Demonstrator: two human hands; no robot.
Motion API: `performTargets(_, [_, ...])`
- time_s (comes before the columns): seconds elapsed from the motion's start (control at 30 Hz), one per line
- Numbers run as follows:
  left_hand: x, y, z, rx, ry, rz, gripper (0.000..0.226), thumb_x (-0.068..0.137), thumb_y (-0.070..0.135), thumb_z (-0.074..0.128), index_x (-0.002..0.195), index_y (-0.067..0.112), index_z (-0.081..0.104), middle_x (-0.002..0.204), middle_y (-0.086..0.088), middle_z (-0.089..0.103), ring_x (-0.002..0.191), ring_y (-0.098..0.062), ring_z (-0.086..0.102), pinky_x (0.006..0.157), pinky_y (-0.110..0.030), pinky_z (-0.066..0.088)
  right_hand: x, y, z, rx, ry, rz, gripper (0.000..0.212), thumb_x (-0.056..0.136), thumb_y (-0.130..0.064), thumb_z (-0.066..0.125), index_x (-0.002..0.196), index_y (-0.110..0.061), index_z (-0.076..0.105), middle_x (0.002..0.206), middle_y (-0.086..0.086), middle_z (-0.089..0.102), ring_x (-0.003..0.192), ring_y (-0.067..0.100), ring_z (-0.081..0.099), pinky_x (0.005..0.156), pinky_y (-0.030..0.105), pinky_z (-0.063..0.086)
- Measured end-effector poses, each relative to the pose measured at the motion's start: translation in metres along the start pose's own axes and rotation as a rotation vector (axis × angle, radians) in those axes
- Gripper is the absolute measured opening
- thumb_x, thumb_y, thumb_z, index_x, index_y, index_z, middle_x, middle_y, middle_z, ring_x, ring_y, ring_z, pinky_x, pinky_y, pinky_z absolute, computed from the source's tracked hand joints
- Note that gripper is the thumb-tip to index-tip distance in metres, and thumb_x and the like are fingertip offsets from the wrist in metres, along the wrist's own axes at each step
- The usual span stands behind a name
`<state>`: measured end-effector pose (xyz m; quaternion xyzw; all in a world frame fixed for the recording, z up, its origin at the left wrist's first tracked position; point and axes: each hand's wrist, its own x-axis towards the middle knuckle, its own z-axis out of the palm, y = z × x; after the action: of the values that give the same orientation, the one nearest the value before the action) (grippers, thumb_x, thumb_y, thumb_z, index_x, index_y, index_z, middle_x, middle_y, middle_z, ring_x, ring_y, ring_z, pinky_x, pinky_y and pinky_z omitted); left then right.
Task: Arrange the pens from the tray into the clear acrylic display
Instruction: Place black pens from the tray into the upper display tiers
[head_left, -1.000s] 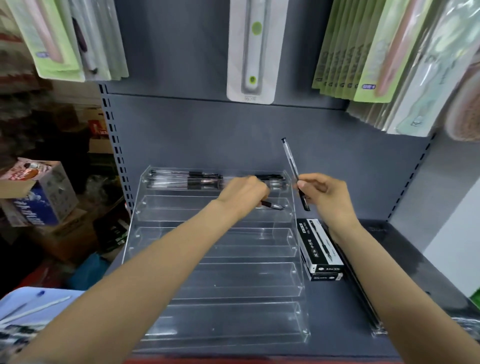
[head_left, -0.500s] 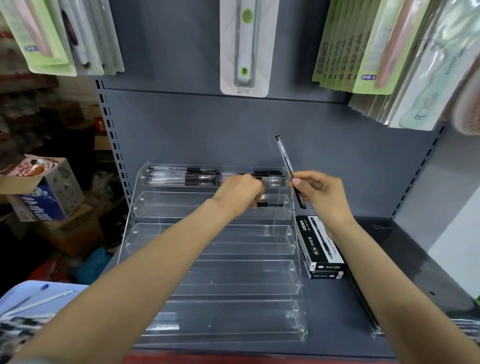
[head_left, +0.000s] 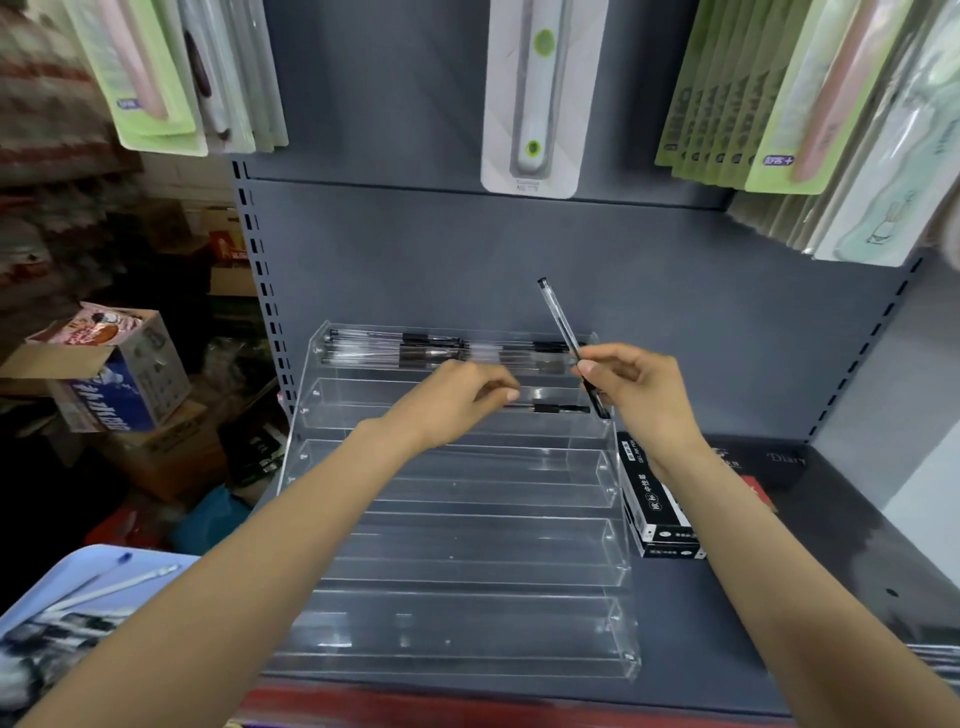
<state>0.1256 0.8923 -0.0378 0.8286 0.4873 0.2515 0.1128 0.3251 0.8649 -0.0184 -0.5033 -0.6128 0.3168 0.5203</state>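
The clear acrylic display (head_left: 467, 551) stands in stepped tiers on the grey shelf. Its top tier holds several pens (head_left: 415, 349). A black-capped pen (head_left: 553, 409) lies level in the second tier, with my left hand (head_left: 457, 400) curled over the tier and its fingertips pinched at the pen's left end. My right hand (head_left: 639, 395), just right of the display's upper corner, grips a clear pen (head_left: 558, 322) that slants up and to the left. The blue tray (head_left: 67, 582) with more pens sits at the bottom left.
Black pen boxes (head_left: 657, 504) lie beside the display's right edge. Packaged goods hang from the back panel above (head_left: 535, 98). Cardboard boxes (head_left: 119, 374) are piled on the floor to the left. The shelf's red front edge (head_left: 467, 709) runs along the bottom.
My left hand has lowered its pen from a tilt until it lies level in the second tier. My right hand has kept its pen raised, shifting only slightly.
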Motion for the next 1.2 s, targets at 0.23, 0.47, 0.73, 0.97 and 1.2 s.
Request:
performTargets(0.23, [-0.061,-0.045,-0.047,0.001,0.472,-0.167,0.018,0.088,0.023,0.063,0.104,0.015,0.063,0.100,0.002,0.062,0.093,-0.011,0.055,0.084,-0.023,0.043,0.001,-0.016,0.052,-0.324,-0.091,-0.181,0.012,0.085,-0.011,0.066,0.095,-0.014,0.073,0.083,-0.005,0.067,0.074,0.005,0.059,0.068,0.002,0.042])
performTargets(0.47, [-0.097,-0.091,-0.082,-0.115,0.357,-0.467,0.051,0.085,0.021,0.068,0.131,0.008,0.050,0.128,-0.007,0.057,0.113,-0.021,0.057,0.098,-0.033,0.044,0.011,-0.024,0.117,-0.688,-0.225,-0.222,0.008,0.086,-0.015,0.065,0.088,-0.018,0.072,0.093,0.002,0.072,0.090,0.021,0.065,0.084,0.038,0.053])
performTargets(0.73, [-0.104,-0.111,-0.083,-0.444,0.220,-0.461,0.056,0.083,0.018,0.069,0.135,0.014,0.048,0.132,-0.007,0.056,0.121,-0.015,0.053,0.104,-0.032,0.042,0.014,-0.023,0.159,-0.869,-0.278,-0.216,0.011,0.088,-0.014,0.063,0.091,-0.017,0.073,0.097,0.002,0.067,0.095,0.023,0.060,0.073,0.029,0.044])
performTargets(0.97, [-0.105,-0.118,-0.082,-0.503,0.206,-0.438,0.057,0.083,0.017,0.069,0.136,0.014,0.048,0.133,-0.005,0.055,0.123,-0.013,0.052,0.106,-0.034,0.041,0.017,-0.034,0.173,-1.090,-0.286,-0.280,0.013,0.087,-0.021,0.064,0.094,-0.026,0.074,0.099,-0.002,0.071,0.097,0.022,0.063,0.068,0.025,0.037])
performTargets(1.2, [-0.106,-0.121,-0.083,-0.505,0.199,-0.434,0.058,0.082,0.021,0.070,0.135,0.016,0.049,0.131,-0.005,0.057,0.123,-0.014,0.052,0.109,-0.038,0.038,0.021,-0.040,0.178,-1.200,-0.366,-0.313,0.013,0.086,-0.023,0.064,0.095,-0.029,0.072,0.098,0.001,0.071,0.097,0.026,0.063,0.072,0.028,0.044])
